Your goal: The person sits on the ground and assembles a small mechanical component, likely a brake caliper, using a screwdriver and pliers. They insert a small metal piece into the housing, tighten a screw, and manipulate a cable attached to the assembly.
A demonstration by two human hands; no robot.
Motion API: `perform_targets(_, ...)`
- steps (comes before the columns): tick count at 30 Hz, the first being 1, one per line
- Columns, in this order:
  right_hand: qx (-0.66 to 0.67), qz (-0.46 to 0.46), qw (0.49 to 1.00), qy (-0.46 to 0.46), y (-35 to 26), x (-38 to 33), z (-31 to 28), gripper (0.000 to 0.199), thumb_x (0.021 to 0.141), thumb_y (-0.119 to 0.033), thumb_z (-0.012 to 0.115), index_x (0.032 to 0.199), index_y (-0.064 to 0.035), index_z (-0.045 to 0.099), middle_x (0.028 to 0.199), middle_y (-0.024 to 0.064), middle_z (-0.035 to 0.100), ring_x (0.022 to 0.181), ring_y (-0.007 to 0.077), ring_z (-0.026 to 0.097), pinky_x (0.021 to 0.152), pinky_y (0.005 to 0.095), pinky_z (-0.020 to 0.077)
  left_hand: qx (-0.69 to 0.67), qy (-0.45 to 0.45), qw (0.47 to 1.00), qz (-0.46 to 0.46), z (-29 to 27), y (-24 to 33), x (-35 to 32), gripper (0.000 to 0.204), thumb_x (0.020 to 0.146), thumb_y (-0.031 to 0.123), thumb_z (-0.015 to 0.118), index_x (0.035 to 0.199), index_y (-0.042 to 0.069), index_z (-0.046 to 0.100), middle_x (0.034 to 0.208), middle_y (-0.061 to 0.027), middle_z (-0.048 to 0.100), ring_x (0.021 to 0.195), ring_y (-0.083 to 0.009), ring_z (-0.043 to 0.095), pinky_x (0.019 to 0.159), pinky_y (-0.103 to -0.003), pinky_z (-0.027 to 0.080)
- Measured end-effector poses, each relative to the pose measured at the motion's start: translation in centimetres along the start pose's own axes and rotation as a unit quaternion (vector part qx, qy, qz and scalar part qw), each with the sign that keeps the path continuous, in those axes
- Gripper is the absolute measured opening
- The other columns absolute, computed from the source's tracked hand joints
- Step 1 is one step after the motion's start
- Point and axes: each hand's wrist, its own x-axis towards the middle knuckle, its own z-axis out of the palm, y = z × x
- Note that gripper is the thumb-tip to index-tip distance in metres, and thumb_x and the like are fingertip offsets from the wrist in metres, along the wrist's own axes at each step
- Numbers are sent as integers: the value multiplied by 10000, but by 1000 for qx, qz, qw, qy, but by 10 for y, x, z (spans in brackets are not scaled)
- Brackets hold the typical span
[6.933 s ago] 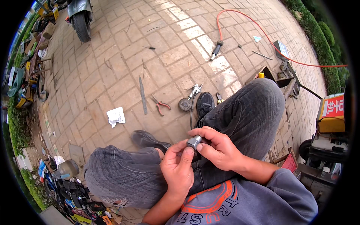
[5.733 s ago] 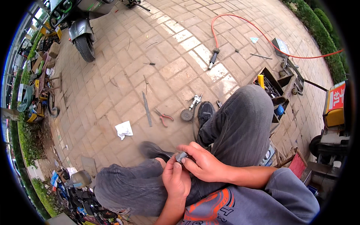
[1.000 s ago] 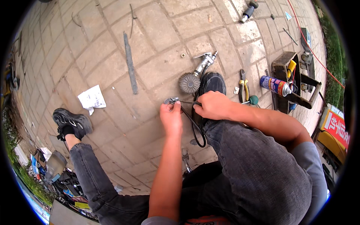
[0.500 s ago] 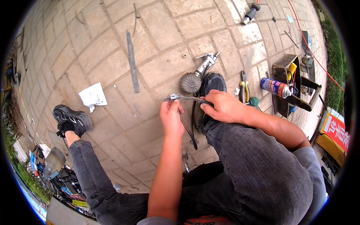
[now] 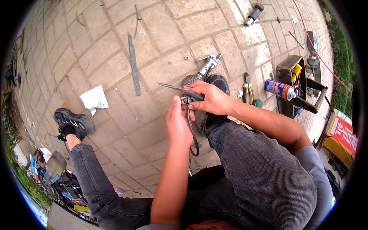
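My right grip point(image 5: 214, 100) clasps a dark-handled pointed tool point(image 5: 196, 95), tip leftward and slightly away | my left grip point(image 5: 179, 123) pinches the metal fitting point(image 5: 185, 100), just nearside of it

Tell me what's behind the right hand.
Behind the right hand, the ribbed round part of a silver hand tool peeks out, partly covered. A dark shoe shows too, its middle hidden. Anything else directly behind the hand cannot be seen.

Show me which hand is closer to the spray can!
Right. The right hand is left of the spray can; the left hand is farther left.
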Motion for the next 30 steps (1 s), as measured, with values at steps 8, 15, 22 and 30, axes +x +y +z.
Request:
perform_targets(8,99,-53,993,22,2,-10,7,267,809,-81,702,1053,9,644,1174,132,515,1201,255,469,1006,369,364,-23,-89,982,-162,-3,15,-7,628,889,683,334,814,81,494,654,-4,449,522,-117,421,484,-261,329)
perform_targets(15,96,-73,992,24,-4,-14,5,308,821,-106,694,1091,22,618,1200,140,495,1188,254,464,1011,362,358,-99,-138,969,-180,2,21,-11,549,906,601,360,850,71,489,695,-4,461,537,-126,415,492,-281,333)
perform_targets(22,88,-78,993,18,-10,-15,0,344,840,-153,683,1113,37,593,1225,147,477,1178,247,466,1006,366,359,-111,-149,974,-128,8,17,-16,391,957,461,340,956,91,465,720,1,473,521,-108,422,479,-261,351)
perform_targets(30,50,-97,992,56,-16,-18,-2,346,844,-192,679,1100,31,610,1157,150,523,1126,253,511,964,349,400,-154,-150,972,-97,7,11,-17,509,923,531,397,1001,42,516,745,-6,471,537,-109,422,504,-258,348)
